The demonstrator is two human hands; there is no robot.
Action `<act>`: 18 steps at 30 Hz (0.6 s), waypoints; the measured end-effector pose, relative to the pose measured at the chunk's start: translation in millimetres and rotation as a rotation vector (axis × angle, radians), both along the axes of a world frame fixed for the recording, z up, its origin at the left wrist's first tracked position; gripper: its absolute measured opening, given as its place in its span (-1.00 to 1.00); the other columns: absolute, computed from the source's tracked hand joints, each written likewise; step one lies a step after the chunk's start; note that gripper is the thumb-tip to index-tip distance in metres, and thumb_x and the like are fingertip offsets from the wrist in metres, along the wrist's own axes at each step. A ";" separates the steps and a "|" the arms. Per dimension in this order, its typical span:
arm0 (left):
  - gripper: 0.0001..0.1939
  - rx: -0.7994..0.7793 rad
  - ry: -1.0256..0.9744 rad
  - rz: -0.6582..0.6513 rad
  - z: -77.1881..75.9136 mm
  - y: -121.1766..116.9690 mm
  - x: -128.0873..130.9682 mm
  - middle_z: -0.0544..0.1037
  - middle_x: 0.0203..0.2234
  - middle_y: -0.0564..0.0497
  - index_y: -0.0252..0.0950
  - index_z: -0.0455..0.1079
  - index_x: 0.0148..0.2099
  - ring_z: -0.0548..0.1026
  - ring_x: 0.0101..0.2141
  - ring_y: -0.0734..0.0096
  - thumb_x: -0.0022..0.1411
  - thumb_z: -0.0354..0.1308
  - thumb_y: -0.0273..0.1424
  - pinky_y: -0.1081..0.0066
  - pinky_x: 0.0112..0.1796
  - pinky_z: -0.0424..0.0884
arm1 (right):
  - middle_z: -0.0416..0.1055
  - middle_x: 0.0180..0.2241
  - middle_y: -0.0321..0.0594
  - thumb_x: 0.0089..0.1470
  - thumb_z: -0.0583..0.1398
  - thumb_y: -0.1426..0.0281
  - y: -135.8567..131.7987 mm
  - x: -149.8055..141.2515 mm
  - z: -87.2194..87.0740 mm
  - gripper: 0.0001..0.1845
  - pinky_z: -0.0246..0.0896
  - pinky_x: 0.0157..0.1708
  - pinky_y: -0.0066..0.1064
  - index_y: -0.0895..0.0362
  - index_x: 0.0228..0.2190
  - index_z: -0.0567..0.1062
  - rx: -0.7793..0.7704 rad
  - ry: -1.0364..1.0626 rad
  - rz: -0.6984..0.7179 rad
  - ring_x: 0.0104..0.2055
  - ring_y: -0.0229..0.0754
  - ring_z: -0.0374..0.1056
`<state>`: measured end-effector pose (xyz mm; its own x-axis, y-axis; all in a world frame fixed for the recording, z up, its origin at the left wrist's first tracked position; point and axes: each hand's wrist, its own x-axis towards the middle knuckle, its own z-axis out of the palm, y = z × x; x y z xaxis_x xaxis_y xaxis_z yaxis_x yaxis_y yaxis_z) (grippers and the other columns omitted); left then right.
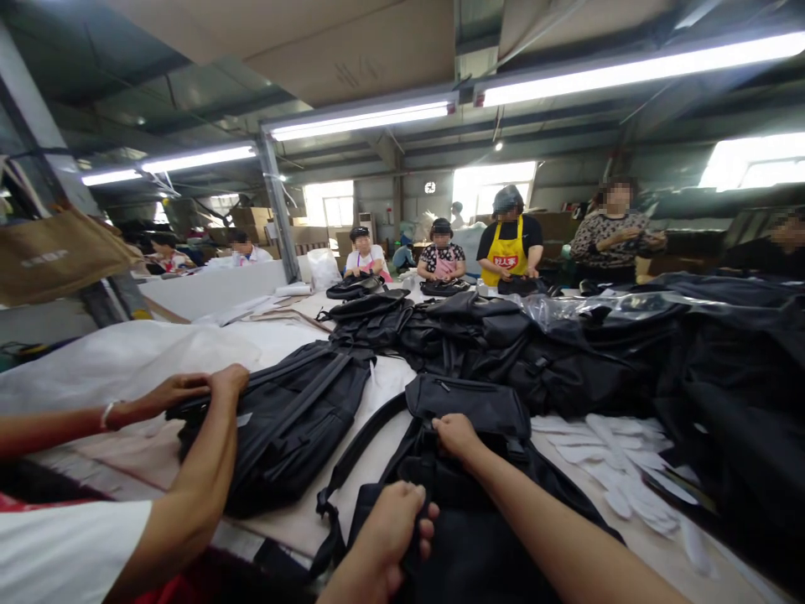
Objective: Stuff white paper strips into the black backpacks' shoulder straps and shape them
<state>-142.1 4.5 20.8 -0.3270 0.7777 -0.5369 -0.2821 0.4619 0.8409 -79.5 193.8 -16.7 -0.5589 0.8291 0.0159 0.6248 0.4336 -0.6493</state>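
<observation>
The left hand (395, 516) is curled tight on the black backpack (478, 524), and the right hand (457, 436) pinches near its top. It lies on the bench (297, 522), maybe partway done. Black bags (484, 335) are heaped behind; I can't tell if those are finished.

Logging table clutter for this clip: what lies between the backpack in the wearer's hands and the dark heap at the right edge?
In the head view, white gloves lie spread between the backpack and the dark heap.
</observation>
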 end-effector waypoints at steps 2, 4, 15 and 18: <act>-0.83 0.002 -0.137 0.063 -2.3 -3.0 -2.2 0.31 -0.52 0.12 -0.30 0.19 -0.29 0.12 -0.69 0.71 0.34 -0.13 -0.35 0.63 -0.66 0.00 | 0.49 -0.44 -0.05 0.21 0.01 0.37 -4.4 6.3 0.8 -0.66 0.23 -0.30 -0.37 0.17 -0.51 0.44 0.136 -0.008 0.014 -0.34 -0.11 0.43; -0.83 -0.006 -0.192 0.062 -5.0 -6.8 -5.7 0.25 -0.56 0.17 -0.30 0.22 -0.25 0.03 -0.71 0.73 0.32 -0.11 -0.34 0.63 -0.67 -0.11 | 0.50 -0.30 -0.03 0.16 0.04 0.42 -10.0 15.4 2.2 -0.77 0.17 -0.17 -0.33 0.17 -0.38 0.49 0.263 -0.014 0.059 -0.20 -0.07 0.40; -0.83 -0.039 -0.081 -0.058 -19.1 -5.8 -0.9 0.21 -0.62 0.20 -0.26 0.21 -0.23 -0.01 -0.74 0.68 0.29 -0.14 -0.31 0.59 -0.69 -0.09 | 0.19 0.21 -0.02 0.10 0.07 0.50 10.2 14.7 3.9 -0.43 -0.10 0.13 -0.11 0.04 0.17 0.29 0.765 -0.194 0.356 0.23 0.07 0.06; -0.84 -0.053 -0.037 -0.081 -13.8 -5.1 2.6 0.21 -0.64 0.21 -0.25 0.20 -0.23 -0.02 -0.76 0.67 0.29 -0.14 -0.30 0.58 -0.69 -0.08 | 0.17 0.24 -0.05 0.12 0.08 0.46 18.3 0.6 6.5 -0.42 -0.03 0.11 -0.18 0.04 0.19 0.24 0.710 -0.226 0.419 0.25 0.02 0.04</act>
